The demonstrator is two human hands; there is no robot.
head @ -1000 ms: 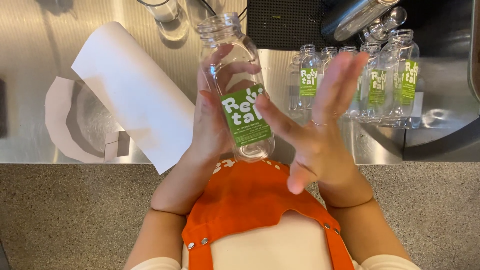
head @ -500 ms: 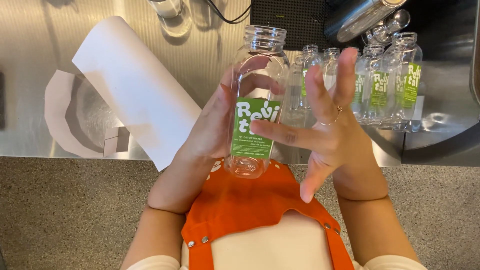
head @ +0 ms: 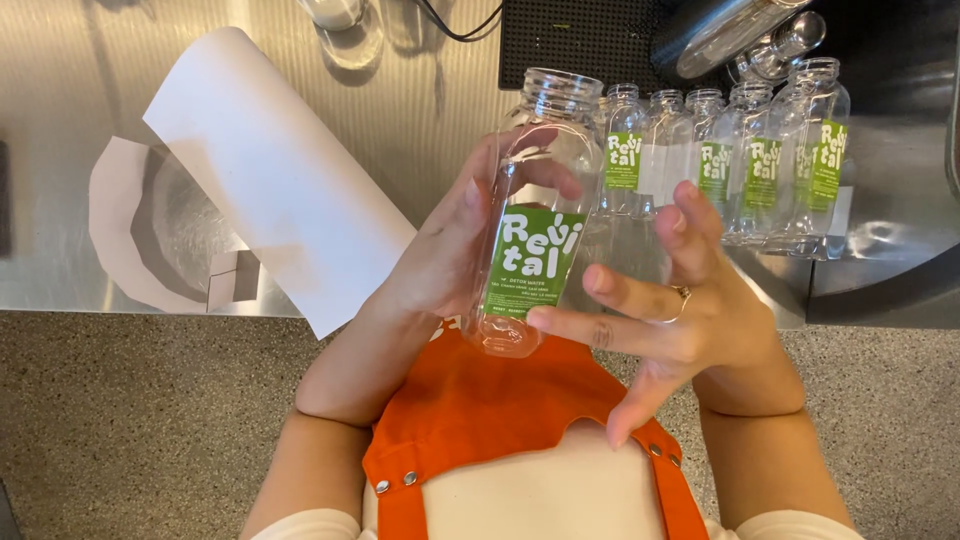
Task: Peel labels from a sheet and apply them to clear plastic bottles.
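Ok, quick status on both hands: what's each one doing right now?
Left hand: closed around the clear bottle, holding it up over the counter.
Right hand: open, fingers spread, fingertips at the bottle's green label; not gripping it.

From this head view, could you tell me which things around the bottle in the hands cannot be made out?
- Left hand: its palm is hidden behind the clear bottle it holds.
- Row of labelled bottles: the nearest ones are partly covered by the held bottle and the right hand.
- Dark container: cut off by the top edge.
- Glass: only its base shows at the top edge.
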